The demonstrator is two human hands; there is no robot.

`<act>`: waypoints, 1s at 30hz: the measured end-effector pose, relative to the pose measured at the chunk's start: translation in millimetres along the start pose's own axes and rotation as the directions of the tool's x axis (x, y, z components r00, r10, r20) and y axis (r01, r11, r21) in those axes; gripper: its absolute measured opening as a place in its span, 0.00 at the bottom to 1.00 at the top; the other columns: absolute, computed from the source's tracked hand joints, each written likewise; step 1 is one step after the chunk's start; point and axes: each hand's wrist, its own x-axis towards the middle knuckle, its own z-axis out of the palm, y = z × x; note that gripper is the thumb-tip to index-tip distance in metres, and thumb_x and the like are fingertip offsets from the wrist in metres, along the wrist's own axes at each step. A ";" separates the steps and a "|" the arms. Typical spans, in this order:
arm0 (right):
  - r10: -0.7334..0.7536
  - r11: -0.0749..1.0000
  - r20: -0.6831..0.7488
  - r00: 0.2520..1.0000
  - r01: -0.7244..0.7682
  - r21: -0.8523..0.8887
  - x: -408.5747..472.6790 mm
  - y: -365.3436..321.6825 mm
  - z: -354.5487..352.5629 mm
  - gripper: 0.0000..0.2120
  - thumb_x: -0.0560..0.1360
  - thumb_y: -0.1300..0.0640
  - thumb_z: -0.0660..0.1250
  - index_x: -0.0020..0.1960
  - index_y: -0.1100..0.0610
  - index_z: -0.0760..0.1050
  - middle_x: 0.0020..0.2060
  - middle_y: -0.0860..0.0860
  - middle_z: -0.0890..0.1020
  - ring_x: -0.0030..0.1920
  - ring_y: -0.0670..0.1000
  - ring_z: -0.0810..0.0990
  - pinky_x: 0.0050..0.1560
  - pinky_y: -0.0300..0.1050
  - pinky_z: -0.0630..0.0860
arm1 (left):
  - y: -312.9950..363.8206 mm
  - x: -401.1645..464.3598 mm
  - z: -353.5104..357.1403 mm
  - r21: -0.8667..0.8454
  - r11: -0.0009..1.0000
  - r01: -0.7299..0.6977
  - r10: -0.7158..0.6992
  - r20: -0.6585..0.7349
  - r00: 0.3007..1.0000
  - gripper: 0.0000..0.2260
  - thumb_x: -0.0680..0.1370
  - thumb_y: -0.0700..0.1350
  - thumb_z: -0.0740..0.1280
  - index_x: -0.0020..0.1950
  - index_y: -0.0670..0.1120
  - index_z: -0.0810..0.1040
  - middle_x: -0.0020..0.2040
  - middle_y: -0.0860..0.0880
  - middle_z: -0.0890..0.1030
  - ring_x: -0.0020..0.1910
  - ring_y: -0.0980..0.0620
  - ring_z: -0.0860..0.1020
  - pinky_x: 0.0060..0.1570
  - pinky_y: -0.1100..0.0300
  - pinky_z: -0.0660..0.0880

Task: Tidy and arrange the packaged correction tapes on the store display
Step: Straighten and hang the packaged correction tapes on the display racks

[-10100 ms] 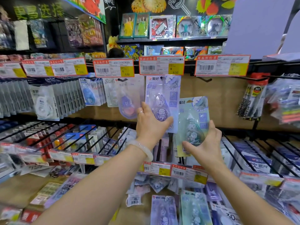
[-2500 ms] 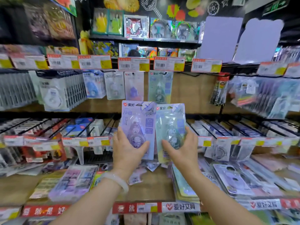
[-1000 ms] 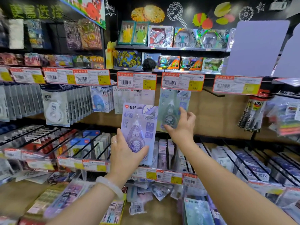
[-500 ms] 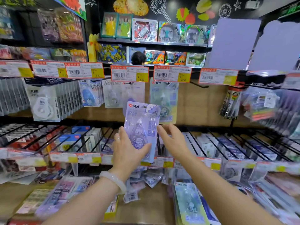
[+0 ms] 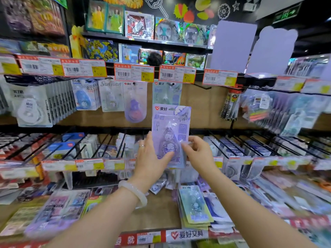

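Item, as I see it: purple correction tape pack, upright before the pegboard display, pinched by left hand and right hand. Price tags above; toy shelf behind; green pack hanging.

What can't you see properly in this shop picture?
- Green pack on its hook, head view: lower part hidden behind the purple pack.
- Purple pack's bottom: covered by the left hand and right hand.
- Price tags: small print too blurred to read.
- Lower-left packs: motion-blurred.
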 end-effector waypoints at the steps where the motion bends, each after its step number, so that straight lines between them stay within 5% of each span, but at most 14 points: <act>1: -0.003 1.000 -0.004 1.000 0.003 0.006 1.1 -1.3 -1.1 0.07 0.77 0.57 0.65 0.43 0.45 0.72 0.34 0.53 0.78 0.37 0.54 0.78 0.45 0.55 0.77 | 0.8 1.2 -2.1 -0.020 1.000 -0.021 0.021 0.009 1.000 0.35 0.71 0.54 0.72 0.73 0.50 0.60 0.64 0.48 0.72 0.65 0.47 0.67 0.58 0.50 0.70; 9: -0.109 0.994 -0.058 0.992 0.110 0.006 31.9 -21.5 -12.3 0.04 0.77 0.58 0.65 0.50 0.50 0.74 0.33 0.49 0.77 0.35 0.48 0.76 0.40 0.48 0.75 | 19.6 33.4 -19.0 -0.139 0.987 -0.083 0.088 0.028 0.996 0.31 0.68 0.55 0.67 0.70 0.57 0.62 0.60 0.52 0.77 0.59 0.48 0.76 0.56 0.46 0.75; 14: -0.162 0.987 -0.072 0.984 0.162 -0.013 54.7 -25.8 -14.7 0.05 0.77 0.56 0.64 0.53 0.51 0.74 0.33 0.48 0.75 0.34 0.47 0.73 0.37 0.41 0.71 | 28.5 53.6 -20.5 -0.111 0.988 -0.111 0.111 0.002 0.994 0.27 0.73 0.46 0.71 0.69 0.55 0.65 0.57 0.51 0.79 0.55 0.49 0.78 0.54 0.48 0.75; 20: -0.180 0.983 -0.053 0.982 0.181 0.007 73.4 -24.2 -17.1 0.05 0.77 0.57 0.65 0.53 0.51 0.74 0.34 0.49 0.77 0.37 0.48 0.74 0.43 0.47 0.75 | 27.5 70.3 -10.2 -0.054 0.991 -0.126 0.125 -0.030 0.992 0.26 0.73 0.48 0.71 0.68 0.53 0.64 0.57 0.51 0.79 0.55 0.49 0.78 0.53 0.47 0.76; 25: -0.216 0.976 -0.031 0.976 0.217 0.019 81.1 -16.6 -14.4 0.07 0.77 0.57 0.64 0.55 0.52 0.74 0.37 0.53 0.78 0.36 0.49 0.73 0.40 0.44 0.72 | 18.4 72.5 1.7 -0.012 0.991 -0.130 0.128 -0.099 0.987 0.36 0.74 0.50 0.70 0.77 0.49 0.54 0.68 0.48 0.73 0.64 0.47 0.73 0.59 0.46 0.73; 30: -0.211 0.976 0.009 0.977 0.210 0.047 91.4 -5.9 -5.7 0.07 0.77 0.55 0.64 0.54 0.48 0.74 0.46 0.58 0.82 0.46 0.58 0.80 0.50 0.56 0.78 | 6.6 72.7 7.2 0.002 0.997 -0.077 0.077 -0.106 0.991 0.38 0.75 0.53 0.68 0.78 0.49 0.50 0.70 0.46 0.70 0.66 0.44 0.70 0.62 0.45 0.71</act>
